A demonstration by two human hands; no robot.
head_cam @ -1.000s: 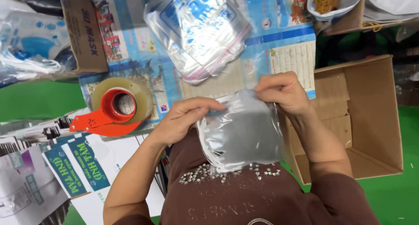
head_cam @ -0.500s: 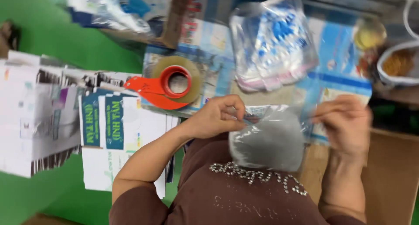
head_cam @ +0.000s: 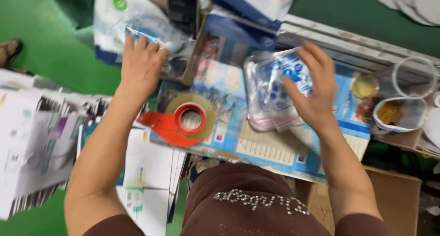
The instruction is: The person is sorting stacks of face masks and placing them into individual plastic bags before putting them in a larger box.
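My left hand [head_cam: 140, 67] reaches far forward and lies, fingers apart, on a clear plastic packet [head_cam: 158, 38] in a pile at the back left. My right hand [head_cam: 312, 90] rests with spread fingers on a stack of clear zip bags with blue print [head_cam: 271, 90] lying on the printed blue sheet [head_cam: 256, 144]. A red tape dispenser with a roll of clear tape [head_cam: 185, 120] sits between my two arms. The silvery bag from before is not in view.
Flat printed cartons [head_cam: 41, 139] are stacked at the left on the green floor. An open cardboard box [head_cam: 403, 194] stands at the lower right. A white bowl with food [head_cam: 398, 114] and a clear round container [head_cam: 415, 76] sit at the right.
Both hands let go of the silvery bag held near my chest. The left hand reached forward to the back-left pile; the right moved onto the zip bags. The view shifted left.
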